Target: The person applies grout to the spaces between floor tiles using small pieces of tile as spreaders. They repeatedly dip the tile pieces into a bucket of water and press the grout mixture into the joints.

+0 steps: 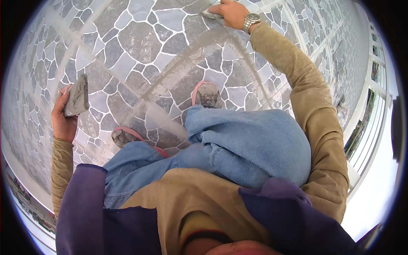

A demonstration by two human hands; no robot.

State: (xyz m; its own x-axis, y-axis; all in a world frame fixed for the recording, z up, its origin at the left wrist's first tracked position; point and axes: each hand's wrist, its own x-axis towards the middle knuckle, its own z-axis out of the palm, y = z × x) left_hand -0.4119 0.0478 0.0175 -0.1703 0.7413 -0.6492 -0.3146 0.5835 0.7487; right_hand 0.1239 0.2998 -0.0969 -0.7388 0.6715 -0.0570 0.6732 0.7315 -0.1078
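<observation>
At the left, my left hand (62, 112) is closed round a small flat board coated with grey mortar (77, 97), held above the floor. My right hand (233, 15), with a metal watch at its wrist, reaches to the far side and presses on the tiles. Under its fingers is a flat grey piece (211, 14), mostly covered, so I cannot tell its kind. A broad band of wet grey grout (187, 53) runs along the tile joint from near that hand toward the lower left. A thinner grout line (250, 68) goes off at an angle.
The floor tiles (140, 40) have a grey stone pattern with white lines. My dusty shoes with pink edges, one shoe (207, 94) and the other shoe (124, 137), stand on them beside the grout. A white railing (361, 123) runs along the right side.
</observation>
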